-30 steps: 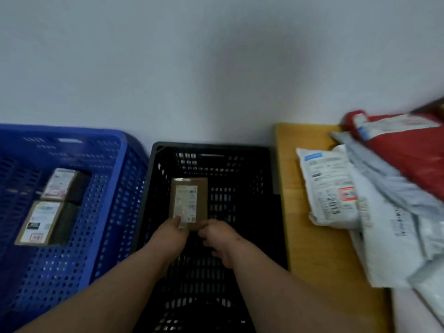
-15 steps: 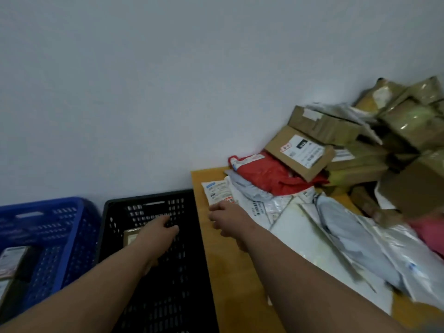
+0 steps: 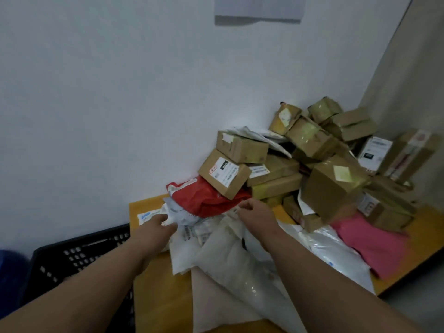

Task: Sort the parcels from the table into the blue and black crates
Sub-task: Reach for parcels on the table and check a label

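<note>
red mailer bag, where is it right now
In the head view the red mailer bag lies at the table's far left, against the wall, under a labelled cardboard box, just beyond both hands.

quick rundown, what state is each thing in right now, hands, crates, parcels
left hand: on the white mailer bags, grip unclear
right hand: fingers curled at the edge of a white bag
black crate: beside the table, contents hidden
red bag: under a labelled box
cardboard boxes: piled, tilted
pink bag: lying flat

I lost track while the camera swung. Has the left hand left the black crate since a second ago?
Yes. The left hand moved right, off the black crate, onto the white mailers on the table.
</note>
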The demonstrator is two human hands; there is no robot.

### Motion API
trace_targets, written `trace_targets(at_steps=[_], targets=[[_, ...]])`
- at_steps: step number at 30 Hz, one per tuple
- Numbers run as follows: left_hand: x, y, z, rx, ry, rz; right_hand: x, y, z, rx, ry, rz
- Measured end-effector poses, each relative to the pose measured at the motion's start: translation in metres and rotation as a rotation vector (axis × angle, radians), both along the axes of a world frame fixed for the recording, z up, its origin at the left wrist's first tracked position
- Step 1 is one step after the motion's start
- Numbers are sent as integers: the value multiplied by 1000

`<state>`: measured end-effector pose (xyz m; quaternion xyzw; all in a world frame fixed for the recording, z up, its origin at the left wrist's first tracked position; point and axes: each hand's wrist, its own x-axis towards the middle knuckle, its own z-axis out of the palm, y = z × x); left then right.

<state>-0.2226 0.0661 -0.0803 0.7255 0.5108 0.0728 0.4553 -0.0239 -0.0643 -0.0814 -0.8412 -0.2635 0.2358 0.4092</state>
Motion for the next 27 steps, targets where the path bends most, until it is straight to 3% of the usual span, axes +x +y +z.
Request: trace_targets(at_steps=[6, 8, 11, 13, 15, 18, 20, 22, 27], targets=[[147, -44, 15, 79, -171, 1, 142, -59, 35, 105, -555, -382], [190, -60, 19, 41, -218, -11, 188, -81, 42, 94, -647, -514], [248, -82, 18, -84, -269, -53, 253, -109, 42, 17, -424, -662], [281, -98, 18, -247, -281, -42, 283, -124, 28, -49, -157, -594], [308, -118, 19, -419, -303, -15, 298, -135, 11, 19, 68, -446], [339, -141, 18, -697, -374, 37, 290, -147, -5, 121, 100, -363], [350, -150, 15, -831, -397, 71, 277, -153, -10, 293, 228, -366], [352, -155, 9, -865, -385, 109, 262, -158, -17, 451, 321, -306], [324, -149, -8, -902, -417, 210, 227, -172, -20, 473, 229, -230]])
